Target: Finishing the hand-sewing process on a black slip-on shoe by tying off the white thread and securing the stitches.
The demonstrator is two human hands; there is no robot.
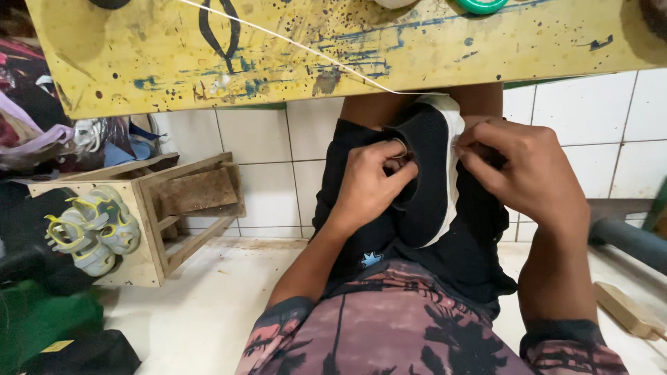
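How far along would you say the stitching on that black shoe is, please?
In hand: the black shoe lies on the lap, left hand inside its opening, right hand pinching at the white sole edge, with a white thread running taut over the yellow workbench. No finished seam shows, so how much is done or left cannot be told.
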